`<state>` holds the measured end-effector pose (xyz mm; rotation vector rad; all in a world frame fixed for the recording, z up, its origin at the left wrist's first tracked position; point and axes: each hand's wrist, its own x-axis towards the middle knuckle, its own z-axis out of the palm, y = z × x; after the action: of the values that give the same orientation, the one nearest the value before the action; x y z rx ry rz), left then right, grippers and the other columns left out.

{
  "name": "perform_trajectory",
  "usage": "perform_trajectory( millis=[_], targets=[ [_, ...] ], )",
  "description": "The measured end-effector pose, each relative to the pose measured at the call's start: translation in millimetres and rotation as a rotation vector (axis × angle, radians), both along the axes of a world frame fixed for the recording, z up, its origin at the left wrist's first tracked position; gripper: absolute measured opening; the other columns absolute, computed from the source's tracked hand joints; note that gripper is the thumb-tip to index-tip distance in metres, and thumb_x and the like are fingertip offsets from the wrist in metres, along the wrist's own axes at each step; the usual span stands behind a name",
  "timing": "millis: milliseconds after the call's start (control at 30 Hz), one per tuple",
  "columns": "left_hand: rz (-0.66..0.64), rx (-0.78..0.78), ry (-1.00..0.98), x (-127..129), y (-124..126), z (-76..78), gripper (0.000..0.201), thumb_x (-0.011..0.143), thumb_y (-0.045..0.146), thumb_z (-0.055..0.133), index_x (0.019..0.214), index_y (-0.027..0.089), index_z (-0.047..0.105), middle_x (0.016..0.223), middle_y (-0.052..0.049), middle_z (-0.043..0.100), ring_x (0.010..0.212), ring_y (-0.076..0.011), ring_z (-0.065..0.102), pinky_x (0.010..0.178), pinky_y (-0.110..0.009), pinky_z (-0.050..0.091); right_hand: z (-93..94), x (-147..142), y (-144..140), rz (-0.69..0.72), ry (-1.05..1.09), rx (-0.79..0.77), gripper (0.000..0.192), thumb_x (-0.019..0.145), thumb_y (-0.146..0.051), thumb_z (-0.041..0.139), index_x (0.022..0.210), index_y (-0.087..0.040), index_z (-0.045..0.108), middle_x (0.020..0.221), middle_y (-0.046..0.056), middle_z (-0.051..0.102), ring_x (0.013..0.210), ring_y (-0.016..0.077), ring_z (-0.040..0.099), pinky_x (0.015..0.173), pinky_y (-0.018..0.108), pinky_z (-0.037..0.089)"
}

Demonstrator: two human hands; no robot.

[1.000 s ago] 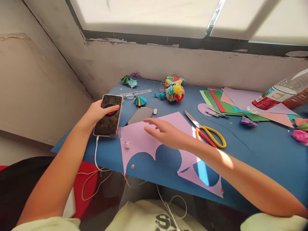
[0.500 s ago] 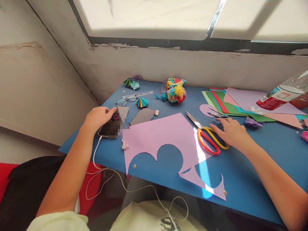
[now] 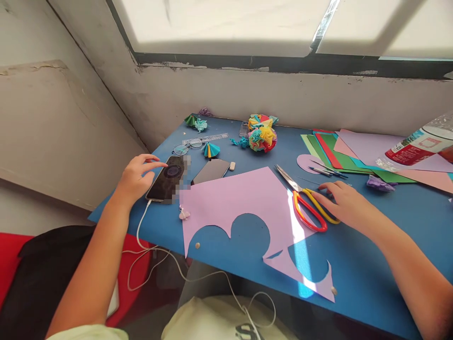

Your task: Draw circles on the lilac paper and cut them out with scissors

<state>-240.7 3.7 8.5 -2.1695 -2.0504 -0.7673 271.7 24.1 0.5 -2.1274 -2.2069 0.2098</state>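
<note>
My left hand rests at the left edge of a dark phone that lies flat on the blue table; its fingers are spread over the phone's side. A white cable runs from the phone off the table edge. My right hand lies palm down on the yellow and red scissors, touching their handles, with fingers loosely apart. A pink paper sheet with round cut-outs lies between both hands.
A second phone, glasses, a clear ruler and small folded paper fans sit at the back left. A multicoloured paper ball stands near the wall. Stacked coloured paper and a plastic bottle lie at the right.
My left hand laid the phone flat on the table and now rests beside it. My right hand moved from the pink sheet rightwards onto the scissors.
</note>
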Motion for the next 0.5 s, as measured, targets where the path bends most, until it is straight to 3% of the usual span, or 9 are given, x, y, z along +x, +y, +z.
perform_trajectory(
  millis=[133,233,333,400,500],
  targets=[
    [-0.055,-0.066,0.038,-6.1,1.5,-2.5,0.045,0.076,0.015,0.037,0.097,0.03,0.074,0.136,0.004,0.054,0.128,-0.0223,0.046,0.111,-0.04,0.032,3.2,-3.1,-1.9,0.0,0.011,-0.05,0.041,0.089,-0.048,0.04,0.106,-0.017,0.06,0.112,0.017,0.062,0.104,0.0314,0.059,0.078,0.042,0.053],
    [0.087,0.039,0.036,-9.6,-0.6,-1.8,0.038,0.075,0.015,0.04,0.085,0.025,0.074,0.134,-0.002,0.055,0.129,-0.0295,0.044,0.11,-0.051,0.029,4.3,-2.4,-2.4,0.003,0.016,-0.075,0.042,0.09,-0.047,0.039,0.109,-0.017,0.06,0.115,0.015,0.061,0.107,0.0306,0.058,0.084,0.043,0.052],
    [0.211,0.197,0.007,-4.2,-3.7,3.8,0.033,0.077,0.015,0.037,0.08,0.018,0.07,0.119,-0.008,0.059,0.12,-0.0291,0.049,0.106,-0.048,0.035,2.7,2.1,-2.8,0.024,0.031,-0.081,0.042,0.089,-0.046,0.04,0.113,-0.018,0.06,0.119,0.014,0.06,0.109,0.0299,0.058,0.087,0.044,0.052],
    [0.187,0.234,0.004,9.0,-6.7,9.8,0.035,0.08,0.015,0.034,0.079,0.018,0.069,0.106,-0.009,0.062,0.111,-0.0259,0.055,0.103,-0.042,0.039,1.5,5.5,-3.8,0.036,0.04,-0.088,0.042,0.088,-0.044,0.041,0.115,-0.018,0.059,0.12,0.013,0.06,0.109,0.0295,0.059,0.087,0.044,0.053],
    [0.027,0.17,0.042,44.3,-16.1,18.7,0.036,0.083,0.018,0.033,0.082,0.02,0.069,0.101,-0.007,0.065,0.105,-0.0252,0.058,0.099,-0.04,0.043,3.1,8.2,-6.9,0.073,0.043,-0.127,0.04,0.087,-0.04,0.042,0.115,-0.018,0.06,0.12,0.013,0.061,0.105,0.0279,0.061,0.083,0.041,0.055]
  ],
)
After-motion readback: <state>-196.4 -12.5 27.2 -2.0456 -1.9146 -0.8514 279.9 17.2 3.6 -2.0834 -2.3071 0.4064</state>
